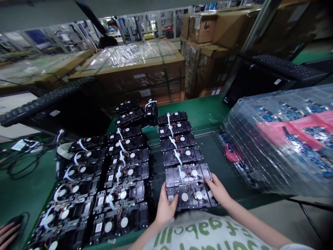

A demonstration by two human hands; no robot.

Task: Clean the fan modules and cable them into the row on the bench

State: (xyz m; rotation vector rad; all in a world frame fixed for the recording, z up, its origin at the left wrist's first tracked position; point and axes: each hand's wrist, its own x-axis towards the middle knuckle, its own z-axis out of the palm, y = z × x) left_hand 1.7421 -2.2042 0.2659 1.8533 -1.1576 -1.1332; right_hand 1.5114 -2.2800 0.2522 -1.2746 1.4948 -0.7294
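Both my hands grip the nearest black drive mechanism (191, 197) in the right-hand row on the green table (205, 114). My left hand (165, 206) wraps its left edge, fingers curled over the top. My right hand (218, 191) grips its right edge, fingertips touching the unit behind it (188, 173). Each unit is a black plastic frame with white round hubs and a white ribbon cable. More of them lie in a row going away from me (177, 139).
Two further rows of the same mechanisms (125, 173) (75, 180) fill the table's left. Clear plastic trays of blue circuit boards (283, 139) are stacked at right. Wrapped cartons (145, 69) stand behind. Another person's fingers (7, 232) rest at bottom left beside black cables (18, 163).
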